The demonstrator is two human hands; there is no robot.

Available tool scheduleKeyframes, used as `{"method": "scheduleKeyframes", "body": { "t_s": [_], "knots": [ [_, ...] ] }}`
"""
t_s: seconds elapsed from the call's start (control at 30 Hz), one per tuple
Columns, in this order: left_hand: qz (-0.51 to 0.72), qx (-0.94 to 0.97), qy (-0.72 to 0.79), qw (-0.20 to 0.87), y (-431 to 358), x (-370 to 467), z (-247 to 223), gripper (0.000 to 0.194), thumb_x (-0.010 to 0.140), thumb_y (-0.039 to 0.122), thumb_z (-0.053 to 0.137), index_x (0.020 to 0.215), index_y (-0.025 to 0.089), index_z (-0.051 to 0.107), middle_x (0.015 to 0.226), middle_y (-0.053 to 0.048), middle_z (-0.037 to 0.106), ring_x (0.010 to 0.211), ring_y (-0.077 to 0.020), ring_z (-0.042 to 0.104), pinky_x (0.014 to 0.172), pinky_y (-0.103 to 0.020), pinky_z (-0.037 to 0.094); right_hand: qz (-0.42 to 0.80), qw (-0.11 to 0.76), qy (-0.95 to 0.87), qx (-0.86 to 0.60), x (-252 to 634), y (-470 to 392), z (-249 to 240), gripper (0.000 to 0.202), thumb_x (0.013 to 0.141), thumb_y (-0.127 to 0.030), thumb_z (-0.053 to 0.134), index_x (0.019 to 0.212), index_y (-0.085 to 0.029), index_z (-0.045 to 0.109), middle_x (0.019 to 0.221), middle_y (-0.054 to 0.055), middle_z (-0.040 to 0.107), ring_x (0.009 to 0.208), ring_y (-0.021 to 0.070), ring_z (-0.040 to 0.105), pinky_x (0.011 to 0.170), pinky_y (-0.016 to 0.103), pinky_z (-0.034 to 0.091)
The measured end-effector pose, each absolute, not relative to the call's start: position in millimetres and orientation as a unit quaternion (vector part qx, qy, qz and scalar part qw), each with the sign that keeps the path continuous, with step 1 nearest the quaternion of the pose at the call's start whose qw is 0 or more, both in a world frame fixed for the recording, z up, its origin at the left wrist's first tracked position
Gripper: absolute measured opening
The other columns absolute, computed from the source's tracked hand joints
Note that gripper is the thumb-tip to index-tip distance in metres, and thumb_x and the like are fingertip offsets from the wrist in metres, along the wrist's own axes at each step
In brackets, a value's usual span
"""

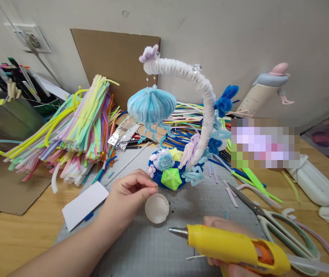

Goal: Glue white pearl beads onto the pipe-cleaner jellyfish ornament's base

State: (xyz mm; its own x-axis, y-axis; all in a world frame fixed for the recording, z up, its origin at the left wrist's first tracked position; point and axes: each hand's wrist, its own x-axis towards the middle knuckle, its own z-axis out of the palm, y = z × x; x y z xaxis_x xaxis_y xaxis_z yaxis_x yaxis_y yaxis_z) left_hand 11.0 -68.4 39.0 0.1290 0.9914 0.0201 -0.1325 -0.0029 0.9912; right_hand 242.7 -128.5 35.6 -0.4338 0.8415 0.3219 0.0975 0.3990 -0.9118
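My left hand point(131, 194) has thumb and fingertips pinched together just above a small white round dish point(157, 209); anything between them is too small to make out. In my right hand point(225, 225) is a yellow hot glue gun point(225, 246), its metal nozzle pointing left, to the right of and below the dish. Behind the dish stands a pipe-cleaner ornament: a white curved arch point(209, 104) rises from a dark blue base point(160, 182). A light blue jellyfish point(151, 105) hangs from its tip on beaded threads. A green star-like piece point(171, 179) sits on the base's front.
Bundles of coloured pipe cleaners point(86, 123) are heaped at left, beside a pen holder point(11, 119). Scissors point(282, 231) lie open at right. A white card point(85, 206) rests on the grey cutting mat point(118, 246). Cardboard point(109, 57) leans against the wall.
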Motion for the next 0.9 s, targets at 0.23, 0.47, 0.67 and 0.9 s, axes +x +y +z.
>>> {"method": "scheduleKeyframes", "body": {
  "t_s": [0.23,0.47,0.67,0.9],
  "knots": [
    [0.408,0.627,0.547,0.376,-55.6,22.4,24.5,0.004,0.071,0.021,0.069,0.069,0.019,0.072,0.068,-0.001,0.058,0.065,-0.014,0.052,0.058,-0.026,0.039,0.463,0.417,-0.711,-0.327,243.2,-131.5,29.5,0.033,0.084,-0.058,0.048,0.073,-0.027,0.052,0.062,-0.002,0.05,0.059,0.0177,0.052,0.055,0.028,0.037],
    [0.391,0.67,0.554,0.303,-52.1,25.5,16.5,0.006,0.075,0.019,0.066,0.071,0.021,0.071,0.066,0.001,0.055,0.062,-0.0119,0.05,0.057,-0.024,0.039,0.497,0.412,-0.694,-0.319,238.3,-132.1,32.5,0.033,0.081,-0.057,0.05,0.072,-0.025,0.052,0.066,-0.001,0.048,0.061,0.0174,0.05,0.056,0.028,0.037],
    [0.38,0.673,0.552,0.312,-51.7,26.6,14.6,0.006,0.076,0.021,0.065,0.073,0.021,0.071,0.07,-0.001,0.059,0.065,-0.0133,0.053,0.058,-0.025,0.04,0.477,0.4,-0.718,-0.313,240.9,-124.5,34.3,0.036,0.083,-0.059,0.048,0.073,-0.024,0.053,0.064,-0.001,0.046,0.059,0.0166,0.049,0.055,0.027,0.037],
    [0.381,0.673,0.553,0.309,-50.9,26.6,12.5,0.006,0.076,0.021,0.065,0.072,0.02,0.07,0.068,0.0,0.058,0.065,-0.0128,0.053,0.059,-0.025,0.041,0.471,0.401,-0.714,-0.327,240.8,-127.8,39.2,0.036,0.084,-0.058,0.047,0.073,-0.025,0.054,0.063,-0.001,0.05,0.058,0.018,0.051,0.054,0.028,0.04]
  ]
}}
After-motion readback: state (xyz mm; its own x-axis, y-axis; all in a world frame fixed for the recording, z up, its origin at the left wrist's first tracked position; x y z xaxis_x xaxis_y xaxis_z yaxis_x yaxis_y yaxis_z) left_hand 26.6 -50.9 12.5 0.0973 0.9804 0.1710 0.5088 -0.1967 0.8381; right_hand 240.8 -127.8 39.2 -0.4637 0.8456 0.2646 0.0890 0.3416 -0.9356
